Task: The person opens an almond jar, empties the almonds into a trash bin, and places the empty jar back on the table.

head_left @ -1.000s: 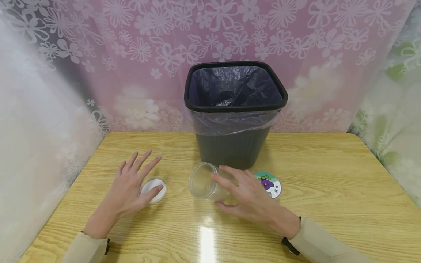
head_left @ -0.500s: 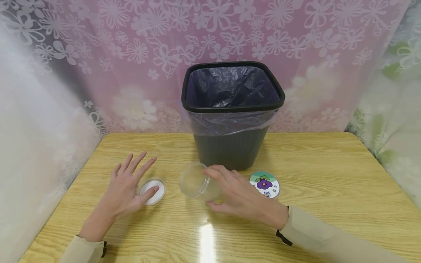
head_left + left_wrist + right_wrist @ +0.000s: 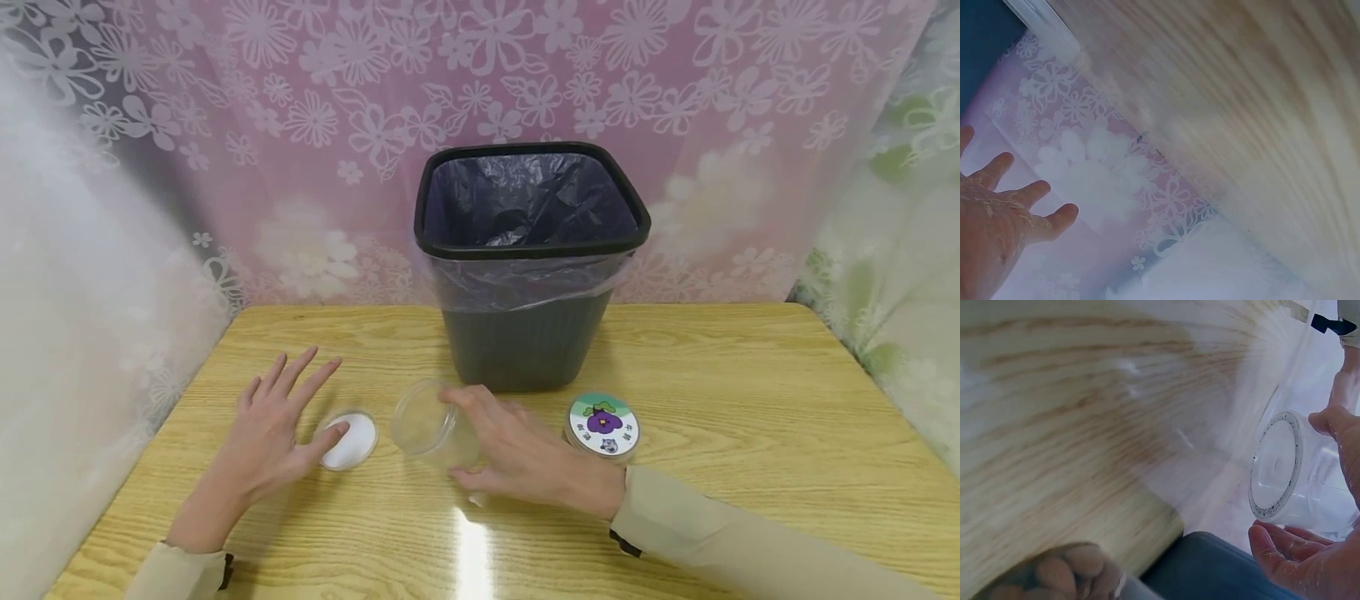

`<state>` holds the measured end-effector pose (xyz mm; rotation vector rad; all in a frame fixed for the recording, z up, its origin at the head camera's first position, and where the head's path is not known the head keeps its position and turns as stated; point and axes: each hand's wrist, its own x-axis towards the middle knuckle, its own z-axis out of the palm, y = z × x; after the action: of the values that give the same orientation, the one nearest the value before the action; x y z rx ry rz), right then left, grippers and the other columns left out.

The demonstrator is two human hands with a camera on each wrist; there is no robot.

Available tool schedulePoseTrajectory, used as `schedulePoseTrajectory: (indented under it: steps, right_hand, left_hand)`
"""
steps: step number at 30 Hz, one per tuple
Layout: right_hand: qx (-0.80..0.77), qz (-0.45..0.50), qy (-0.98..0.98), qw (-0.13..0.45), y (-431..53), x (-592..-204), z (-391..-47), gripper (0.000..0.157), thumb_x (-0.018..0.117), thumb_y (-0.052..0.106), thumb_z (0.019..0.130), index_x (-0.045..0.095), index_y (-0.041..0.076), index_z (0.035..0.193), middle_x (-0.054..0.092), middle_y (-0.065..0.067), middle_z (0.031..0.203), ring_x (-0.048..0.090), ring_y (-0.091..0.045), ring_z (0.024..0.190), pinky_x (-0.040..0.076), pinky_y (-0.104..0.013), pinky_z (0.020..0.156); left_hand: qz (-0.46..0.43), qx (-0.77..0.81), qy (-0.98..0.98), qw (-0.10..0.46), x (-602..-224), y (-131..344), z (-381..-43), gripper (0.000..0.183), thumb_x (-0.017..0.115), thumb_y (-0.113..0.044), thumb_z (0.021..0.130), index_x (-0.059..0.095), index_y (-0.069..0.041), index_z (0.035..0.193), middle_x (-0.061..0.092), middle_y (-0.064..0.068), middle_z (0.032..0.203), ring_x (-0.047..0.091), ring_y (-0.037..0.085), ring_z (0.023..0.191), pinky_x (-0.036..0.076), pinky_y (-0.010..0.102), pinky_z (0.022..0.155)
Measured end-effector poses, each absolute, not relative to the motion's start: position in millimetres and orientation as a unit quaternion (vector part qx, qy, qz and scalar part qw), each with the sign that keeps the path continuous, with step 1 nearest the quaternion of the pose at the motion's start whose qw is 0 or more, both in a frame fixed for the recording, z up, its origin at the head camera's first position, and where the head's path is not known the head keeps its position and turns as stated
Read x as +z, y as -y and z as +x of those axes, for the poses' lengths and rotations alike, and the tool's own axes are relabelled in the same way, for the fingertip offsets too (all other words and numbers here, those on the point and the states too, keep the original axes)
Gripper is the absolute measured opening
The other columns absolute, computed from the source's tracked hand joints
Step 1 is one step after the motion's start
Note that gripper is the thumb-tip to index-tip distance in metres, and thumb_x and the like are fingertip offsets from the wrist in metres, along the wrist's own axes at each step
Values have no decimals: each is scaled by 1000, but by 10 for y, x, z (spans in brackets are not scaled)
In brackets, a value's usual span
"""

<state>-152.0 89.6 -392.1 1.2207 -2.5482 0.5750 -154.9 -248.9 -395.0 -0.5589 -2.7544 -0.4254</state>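
Observation:
In the head view my right hand (image 3: 525, 450) grips a clear plastic jar (image 3: 431, 429) by its side. The jar is tilted, its open mouth facing left, and I see nothing inside it. The right wrist view shows the jar's round base (image 3: 1275, 464) between thumb and fingers. My left hand (image 3: 266, 433) is spread, fingers straight, with its thumb over a round, white-centred lid (image 3: 356, 442) on the table. Whether the thumb touches that lid cannot be told. In the left wrist view, the left hand (image 3: 997, 219) holds nothing.
A lined black trash bin (image 3: 528, 342) stands at the table's back. In front of it, right of my right hand, is a container with a purple-pictured lid (image 3: 603, 425); brown pieces (image 3: 1063, 575) show in it in the right wrist view. Floral curtains (image 3: 337, 167) hang behind the table.
My right hand has carried the clear jar leftward, toward the white-centred lid, uncovering more of the purple-pictured lid. My left hand has shifted slightly left, still spread.

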Motion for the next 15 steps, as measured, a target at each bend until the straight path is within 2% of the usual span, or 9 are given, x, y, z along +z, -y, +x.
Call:
schedulePoseTrajectory:
  steps: [7,13,15]
  right_hand:
    - [194,425,876,121,-793,-3956,-1555,90,83,42,82,32,9,149,57,-9,126,62,-12,89,55,-19,65]
    - [205,427,877,76,-713,-3943,-1590,89,79,42,86,28,10,152,53,-11,138,61,-14,100,58,-24,74]
    - [204,426,879,69,-682,-3956,-1604,89,79,41,86,28,10,152,54,-12,139,61,-13,99,58,-23,74]
  left_hand:
    - [-179,-155,962,139,-3950,2555,-1532,79,72,-43,90,36,-29,160,31,16,166,28,60,145,24,84,101]
    - [-169,-161,963,136,-3960,2602,-1533,79,72,-42,91,36,-30,160,31,17,166,28,63,144,25,85,99]
    - [-166,-162,963,134,-3958,2606,-1535,79,72,-43,91,35,-30,160,31,18,166,28,64,144,24,85,99]
